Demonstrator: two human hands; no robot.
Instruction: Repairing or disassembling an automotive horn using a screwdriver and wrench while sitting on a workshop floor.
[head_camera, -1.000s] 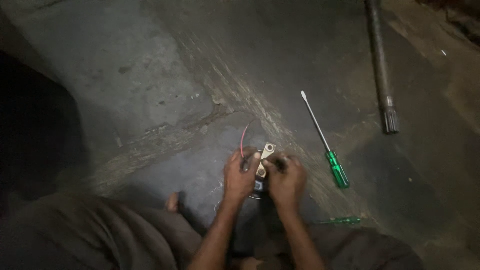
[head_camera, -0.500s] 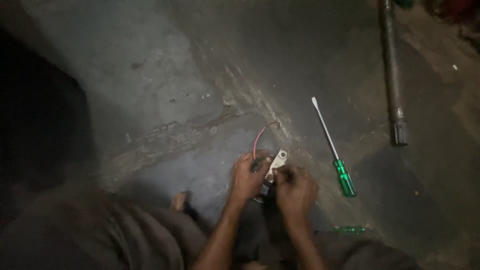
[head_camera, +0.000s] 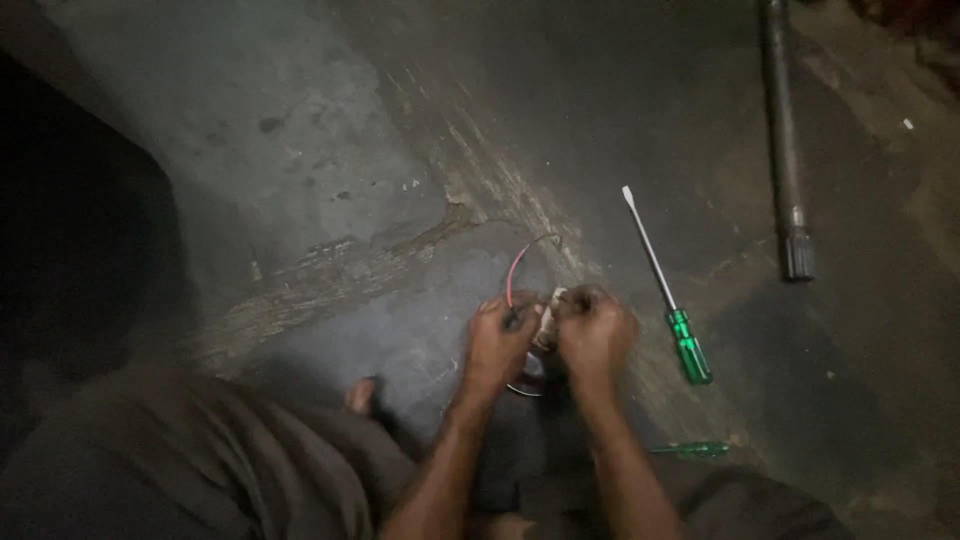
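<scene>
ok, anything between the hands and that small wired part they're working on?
Nothing visible. The left hand and right hand both close directly on the small pale part; its red wire loops up clear of them. The green-handled screwdriver lies apart on the floor to the right.

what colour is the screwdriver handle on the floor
Green, translucent-looking; the screwdriver shows best in the head view.

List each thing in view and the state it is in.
Small pale part: held between both hands.
Left hand: closed on the part.
Right hand: closed on the part.
Red wire: looped upward.
Green-handled screwdriver: lying untouched.
Metal shaft: lying on floor.
</scene>
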